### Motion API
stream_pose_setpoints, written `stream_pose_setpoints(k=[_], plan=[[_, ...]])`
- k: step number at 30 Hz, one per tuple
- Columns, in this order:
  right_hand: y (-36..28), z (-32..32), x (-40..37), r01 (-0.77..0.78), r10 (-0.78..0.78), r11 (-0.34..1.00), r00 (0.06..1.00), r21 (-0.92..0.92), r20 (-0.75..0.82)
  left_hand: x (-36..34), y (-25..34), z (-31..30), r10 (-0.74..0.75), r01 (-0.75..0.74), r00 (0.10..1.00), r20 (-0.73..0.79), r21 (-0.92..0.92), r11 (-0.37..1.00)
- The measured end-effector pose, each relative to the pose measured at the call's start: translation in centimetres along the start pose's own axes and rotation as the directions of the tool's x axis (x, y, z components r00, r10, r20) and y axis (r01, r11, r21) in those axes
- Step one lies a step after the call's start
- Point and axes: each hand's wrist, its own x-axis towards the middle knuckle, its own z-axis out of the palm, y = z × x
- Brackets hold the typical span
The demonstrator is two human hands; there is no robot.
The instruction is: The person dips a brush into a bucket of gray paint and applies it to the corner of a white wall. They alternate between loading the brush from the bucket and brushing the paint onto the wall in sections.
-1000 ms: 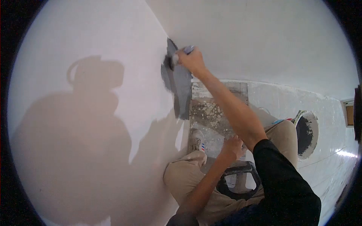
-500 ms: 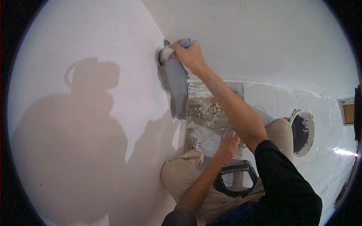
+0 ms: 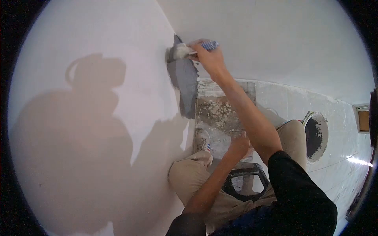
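Observation:
My right hand (image 3: 208,55) is wrapped round a paintbrush (image 3: 183,51) with pale bristles and a blue-and-white patterned handle end. Its bristles press against a wet grey patch (image 3: 183,76) low on the left wall, beside the corner where two walls meet. Partly behind my right forearm, my left hand (image 3: 238,146) is held closed above the floor between my knees. What it holds, if anything, is hidden.
A bucket (image 3: 325,137) of dark grey material stands right of my knee. Under me is a black plastic stool (image 3: 258,171). A stained, spattered board (image 3: 214,108) lies on the floor by the corner. My shadow falls on the left wall (image 3: 149,90).
My right hand and the brush have shifted slightly to the right, towards the corner. Grey now covers a little more of the wall near the bristles. My left hand has hardly moved.

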Motion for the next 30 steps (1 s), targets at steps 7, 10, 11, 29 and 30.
stream_pose_setpoints(k=[7,10,11,29,30], plan=[[5.2,2.5,1.6,0.087,-0.153,0.818,0.986,-0.569,-0.07,-0.6,-0.4,-1.7,0.086,-0.109,0.991,-0.106,-0.235,0.966],[0.9,2.4,1.4,0.058,-0.061,0.99,0.998,-0.126,-0.02,-1.0,0.0,-1.4,0.039,-0.052,0.983,-0.177,-0.074,0.996],[-0.1,1.9,0.8,0.028,-0.031,0.995,0.999,-0.092,-0.023,-1.1,0.2,-1.5,-0.009,0.011,0.981,-0.193,0.01,1.0],[5.7,0.2,-0.8,-0.127,0.113,0.957,0.991,-0.26,-0.071,2.2,-5.3,6.5,0.154,-0.224,0.933,-0.324,-0.19,0.956],[6.2,1.4,-0.1,-0.113,0.085,0.928,0.992,-0.354,-0.094,1.3,-4.2,4.8,0.154,-0.223,0.919,-0.363,-0.154,0.963]])
